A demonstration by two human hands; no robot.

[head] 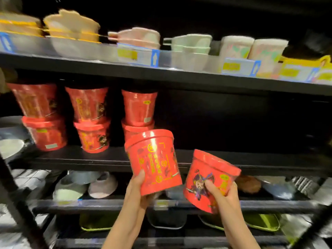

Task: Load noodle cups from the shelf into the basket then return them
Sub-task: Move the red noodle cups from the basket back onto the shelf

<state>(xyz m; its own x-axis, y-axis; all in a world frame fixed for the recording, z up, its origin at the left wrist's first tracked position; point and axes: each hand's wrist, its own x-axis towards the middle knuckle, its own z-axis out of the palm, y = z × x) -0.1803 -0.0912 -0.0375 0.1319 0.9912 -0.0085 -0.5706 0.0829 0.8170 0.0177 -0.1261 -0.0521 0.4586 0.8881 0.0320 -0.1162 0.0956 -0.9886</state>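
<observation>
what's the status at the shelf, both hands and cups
Left hand grips one red noodle cup, right hand grips a tilted second cup. Both off the middle shelf. Six cups stacked at left; right side open.

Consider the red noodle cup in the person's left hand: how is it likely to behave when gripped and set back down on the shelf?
The noodle cup is probably light: the left hand carries it alone by its base. Its glossy wrap may be slippery. Its sides look stiff, keeping their shape under the fingers. Being narrower at the base than at the lid, it may tip if set down tilted.
</observation>
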